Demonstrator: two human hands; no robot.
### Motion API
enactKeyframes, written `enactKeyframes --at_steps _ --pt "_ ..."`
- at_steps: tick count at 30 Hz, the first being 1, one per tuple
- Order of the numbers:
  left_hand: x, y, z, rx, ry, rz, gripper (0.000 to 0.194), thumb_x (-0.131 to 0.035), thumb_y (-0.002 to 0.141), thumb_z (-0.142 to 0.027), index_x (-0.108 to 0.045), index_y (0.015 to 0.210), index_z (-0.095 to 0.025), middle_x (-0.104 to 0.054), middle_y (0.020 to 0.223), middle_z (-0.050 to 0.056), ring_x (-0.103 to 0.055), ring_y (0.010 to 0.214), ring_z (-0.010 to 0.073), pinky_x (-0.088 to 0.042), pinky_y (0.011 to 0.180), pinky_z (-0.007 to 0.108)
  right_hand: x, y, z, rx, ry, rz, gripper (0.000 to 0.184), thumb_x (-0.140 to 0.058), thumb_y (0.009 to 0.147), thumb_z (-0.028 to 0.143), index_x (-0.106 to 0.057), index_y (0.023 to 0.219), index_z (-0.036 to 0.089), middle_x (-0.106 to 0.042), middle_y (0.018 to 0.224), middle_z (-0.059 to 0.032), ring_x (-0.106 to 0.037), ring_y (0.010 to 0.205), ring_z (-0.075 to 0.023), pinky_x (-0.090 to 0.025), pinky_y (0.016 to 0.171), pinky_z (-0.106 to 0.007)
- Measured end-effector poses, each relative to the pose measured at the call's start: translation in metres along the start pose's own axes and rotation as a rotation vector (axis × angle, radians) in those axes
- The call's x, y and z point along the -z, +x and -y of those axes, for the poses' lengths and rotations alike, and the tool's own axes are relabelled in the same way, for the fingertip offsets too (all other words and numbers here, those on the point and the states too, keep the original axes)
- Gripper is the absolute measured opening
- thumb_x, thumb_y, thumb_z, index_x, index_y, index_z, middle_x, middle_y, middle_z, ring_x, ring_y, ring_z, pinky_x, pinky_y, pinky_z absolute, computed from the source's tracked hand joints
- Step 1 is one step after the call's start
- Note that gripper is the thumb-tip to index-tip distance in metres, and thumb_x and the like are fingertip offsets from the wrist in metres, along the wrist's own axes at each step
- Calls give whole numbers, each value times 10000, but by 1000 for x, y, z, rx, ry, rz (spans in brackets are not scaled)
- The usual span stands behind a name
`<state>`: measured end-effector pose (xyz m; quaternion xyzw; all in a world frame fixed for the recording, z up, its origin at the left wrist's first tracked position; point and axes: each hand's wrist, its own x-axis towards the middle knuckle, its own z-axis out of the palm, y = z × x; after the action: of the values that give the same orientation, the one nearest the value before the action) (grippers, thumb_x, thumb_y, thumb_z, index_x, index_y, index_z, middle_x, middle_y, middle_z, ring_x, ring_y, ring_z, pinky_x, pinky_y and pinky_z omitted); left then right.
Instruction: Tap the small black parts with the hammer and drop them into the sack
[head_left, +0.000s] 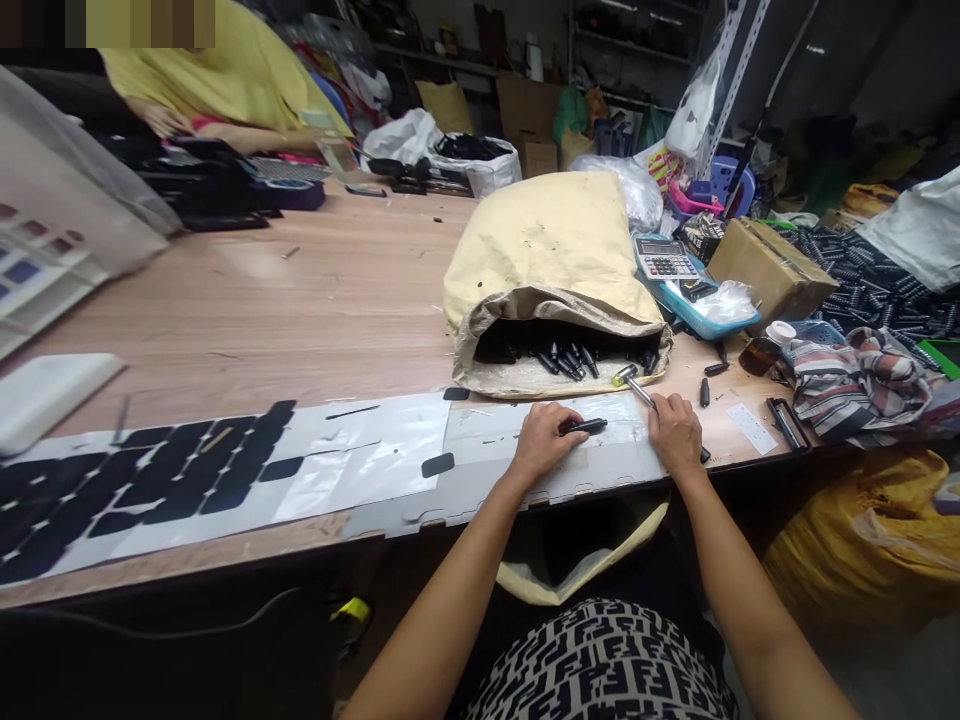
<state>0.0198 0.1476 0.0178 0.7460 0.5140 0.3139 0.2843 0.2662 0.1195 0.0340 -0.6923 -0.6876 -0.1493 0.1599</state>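
Black tapered cylinder [589, 427] at 9 o'clock from right hand [676, 435], which curls round a yellow-headed hammer [639, 391]; left hand [547, 438], nearer, pinches it nearly closed, long axis toward 3 o'clock.

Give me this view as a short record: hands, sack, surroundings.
left hand: holds a black tapered piece
right hand: holds a small tool with metal shaft and yellowish head
sack: mouth open toward the wearer, black pieces inside
right of sack: calculator, blue tray
left of hands: dark patches on a white sheet
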Motion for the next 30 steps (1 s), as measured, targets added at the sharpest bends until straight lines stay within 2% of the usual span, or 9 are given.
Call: enactKeyframes --at_steps 4,8,10,12,15,19,24,30 --pt "1 1 3 -10 -11 -6 135 -761 763 -265 -726 890 -235 -697 889 16 -535 952 239 -432 880 382 6 1 0 -26 130 4 319 -479 934 199 -672 1188 201 -620 943 -77 -526 890 -219 -412 795 -311" --pt "0 1 2 -3 -19 -19 130 -762 753 -262 -731 878 -240 -690 878 16 -538 955 240 -436 871 381 27 -9 9 -104 474 -50 337 -450 967 258 -667 1219 208 -672 1026 -79 -613 959 -215 -491 863 -330" --pt "-1 1 2 0 -30 -26 123 -762 747 -255 -731 864 -237 -687 871 17 -541 952 238 -442 858 376 41 -19 17 -67 673 -11 332 -459 978 295 -661 1227 209 -688 1095 -82 -640 1021 -209 -512 912 -336" --pt "-1 0 2 2 -43 -41 116 -768 731 -238 -727 839 -234 -682 853 16 -543 945 235 -447 841 367 53 -31 26 -24 770 60 320 -481 977 309 -666 1219 211 -699 1090 -79 -657 1037 -206 -527 925 -337" --pt "0 0 2 0 -63 -65 125 -780 705 -207 -725 814 -233 -678 827 13 -543 939 233 -450 831 359 61 -47 39 27 784 133 306 -493 975 299 -677 1206 219 -712 1050 -71 -674 1003 -200 -540 909 -334" --pt "1 0 1 10 -69 -74 135 -796 686 -204 -719 793 -232 -676 813 12 -544 932 232 -455 826 356 59 -59 48 46 742 134 310 -481 976 275 -679 1207 216 -715 1045 -74 -677 984 -199 -542 901 -333" --pt "0 0 0 33 -61 -73 124 -787 674 -213 -715 772 -233 -667 795 9 -550 919 228 -462 828 358 58 -60 49 33 694 173 309 -481 965 272 -685 1191 218 -722 1025 -67 -685 947 -199 -551 862 -327" --pt "1 0 -1 35 -62 -63 105 -767 692 -212 -723 784 -241 -687 830 16 -555 958 239 -468 850 369 64 -58 46 -17 701 132 324 -472 969 293 -679 1210 228 -719 1083 -79 -675 1038 -215 -539 936 -354"
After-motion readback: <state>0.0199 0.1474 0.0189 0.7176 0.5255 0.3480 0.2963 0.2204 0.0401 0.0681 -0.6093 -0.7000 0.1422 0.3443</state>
